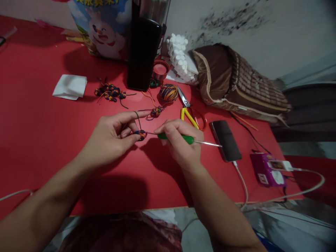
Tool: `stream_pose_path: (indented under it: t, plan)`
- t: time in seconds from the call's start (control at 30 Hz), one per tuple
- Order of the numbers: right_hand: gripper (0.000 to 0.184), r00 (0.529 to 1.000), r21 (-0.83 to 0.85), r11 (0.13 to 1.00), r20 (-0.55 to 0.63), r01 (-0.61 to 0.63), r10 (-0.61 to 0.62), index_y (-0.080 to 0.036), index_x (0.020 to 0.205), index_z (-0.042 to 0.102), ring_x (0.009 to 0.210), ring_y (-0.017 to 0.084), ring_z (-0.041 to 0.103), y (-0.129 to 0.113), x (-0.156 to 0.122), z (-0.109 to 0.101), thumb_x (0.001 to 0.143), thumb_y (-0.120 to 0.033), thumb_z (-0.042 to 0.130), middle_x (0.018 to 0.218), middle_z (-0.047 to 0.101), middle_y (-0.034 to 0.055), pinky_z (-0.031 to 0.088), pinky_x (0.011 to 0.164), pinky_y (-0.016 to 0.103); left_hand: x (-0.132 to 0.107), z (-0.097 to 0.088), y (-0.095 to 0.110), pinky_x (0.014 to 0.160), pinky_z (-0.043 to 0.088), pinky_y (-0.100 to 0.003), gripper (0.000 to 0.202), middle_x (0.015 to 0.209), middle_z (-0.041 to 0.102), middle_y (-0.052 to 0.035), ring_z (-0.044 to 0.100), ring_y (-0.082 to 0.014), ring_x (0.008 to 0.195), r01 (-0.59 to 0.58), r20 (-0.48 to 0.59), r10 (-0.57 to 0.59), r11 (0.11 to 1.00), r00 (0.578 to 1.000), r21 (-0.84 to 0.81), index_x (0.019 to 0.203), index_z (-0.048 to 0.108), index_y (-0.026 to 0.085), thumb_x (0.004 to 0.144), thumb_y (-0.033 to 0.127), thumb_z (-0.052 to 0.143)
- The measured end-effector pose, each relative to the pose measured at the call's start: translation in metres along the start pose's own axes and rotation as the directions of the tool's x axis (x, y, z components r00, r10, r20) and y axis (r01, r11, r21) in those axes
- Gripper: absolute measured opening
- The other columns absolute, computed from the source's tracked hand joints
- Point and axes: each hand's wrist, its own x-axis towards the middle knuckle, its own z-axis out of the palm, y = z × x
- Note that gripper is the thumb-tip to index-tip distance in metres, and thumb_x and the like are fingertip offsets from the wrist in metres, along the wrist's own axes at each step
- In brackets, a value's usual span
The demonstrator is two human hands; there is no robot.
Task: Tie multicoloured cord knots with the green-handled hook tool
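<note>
My left hand [115, 134] pinches a small multicoloured crochet piece [142, 135] between thumb and fingers, and a strand of yarn loops over its outstretched index finger. A crochet hook with a green handle [187, 139] is gripped in my right hand [182, 140]; its tip meets the crochet piece, and its other metal end points right. Just beyond my fingers lies a small tangle of the same yarn [155, 112]. Behind that sits a striped yarn ball [168, 93]. Scissors [189, 111] with yellow and red handles lie beside the ball.
Finished-looking crochet pieces [110, 92] and a folded white paper [70, 86] lie at left. A black phone [144, 54] stands upright at the back. Another phone [226, 140] on a white cable, a purple power box [267, 169] and a brown quilted bag [241, 84] occupy the right.
</note>
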Motion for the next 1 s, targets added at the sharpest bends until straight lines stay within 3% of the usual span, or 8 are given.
stream_pose_path:
  t: [0.17,0.27,0.43,0.6,0.77,0.87,1.0]
  plan:
    - [0.022,0.96,-0.259,0.925,0.105,0.278,-0.259,-0.019,0.09,0.078,0.065,0.013,0.066,-0.002,-0.002,0.005,0.105,-0.019,0.062,0.074,0.072,0.0006,0.051,0.062,0.028,0.0,0.005,-0.004,0.063,0.045,-0.025,0.049,0.074,0.065,0.0021,0.047,-0.0096,0.062,-0.041,-0.077,0.066,0.957,0.995,0.287,0.132,0.079,0.013,0.083,0.008,0.075]
    - [0.021,0.934,-0.359,0.862,0.142,0.357,-0.328,-0.019,0.091,0.076,0.067,0.014,0.068,0.001,-0.003,0.008,0.105,-0.016,0.061,0.075,0.073,0.0021,0.052,0.063,0.029,0.0,0.009,-0.006,0.062,0.044,-0.025,0.052,0.074,0.067,0.0026,0.047,-0.0093,0.06,-0.035,-0.098,0.069,0.949,0.993,0.315,0.135,0.078,0.013,0.084,0.008,0.075]
    - [0.019,0.927,-0.334,0.866,0.109,0.373,-0.358,-0.019,0.096,0.077,0.068,0.014,0.068,0.005,-0.005,0.011,0.105,-0.015,0.061,0.078,0.075,0.0023,0.053,0.063,0.029,0.001,0.011,-0.001,0.059,0.05,-0.024,0.058,0.075,0.067,0.0025,0.059,-0.0109,0.061,0.132,-0.131,-0.136,0.991,0.982,-0.036,0.137,0.076,0.012,0.079,0.017,0.083]
    - [0.018,0.937,-0.243,0.907,0.032,0.345,-0.348,-0.02,0.103,0.078,0.069,0.012,0.069,0.005,-0.007,0.012,0.107,-0.017,0.06,0.081,0.076,0.0013,0.054,0.065,0.028,0.0,0.008,0.008,0.048,0.053,-0.024,0.063,0.077,0.067,0.0032,0.065,-0.0127,0.055,0.264,-0.087,-0.301,0.917,0.95,-0.298,0.133,0.077,0.015,0.072,0.018,0.091]
    - [0.019,0.931,-0.275,0.891,0.057,0.362,-0.361,-0.021,0.105,0.078,0.071,0.014,0.072,0.003,-0.007,0.012,0.109,-0.025,0.06,0.085,0.079,0.0027,0.057,0.065,0.029,0.001,0.004,0.005,0.046,0.052,-0.021,0.058,0.073,0.066,0.0034,0.065,-0.0117,0.054,0.297,0.01,-0.335,0.818,0.942,-0.492,0.124,0.081,0.017,0.067,0.013,0.094]
    - [0.019,0.889,-0.377,0.806,0.167,0.457,-0.426,-0.023,0.116,0.076,0.079,0.018,0.074,0.005,-0.007,0.011,0.11,-0.032,0.059,0.093,0.081,0.0051,0.059,0.07,0.031,0.005,0.004,0.001,0.047,0.05,-0.018,0.053,0.07,0.065,0.0029,0.062,-0.0091,0.052,0.34,0.073,-0.371,0.733,0.926,-0.589,0.117,0.083,0.014,0.065,0.006,0.091]
    - [0.023,0.756,-0.505,0.573,0.316,0.646,-0.573,-0.021,0.126,0.071,0.076,0.021,0.068,0.011,-0.005,0.014,0.106,-0.032,0.067,0.089,0.079,0.0075,0.053,0.069,0.035,0.005,0.008,-0.001,0.049,0.049,-0.019,0.047,0.067,0.063,0.0031,0.057,-0.0083,0.052,0.377,0.126,-0.4,0.646,0.908,-0.664,0.113,0.083,0.013,0.067,0.001,0.084]
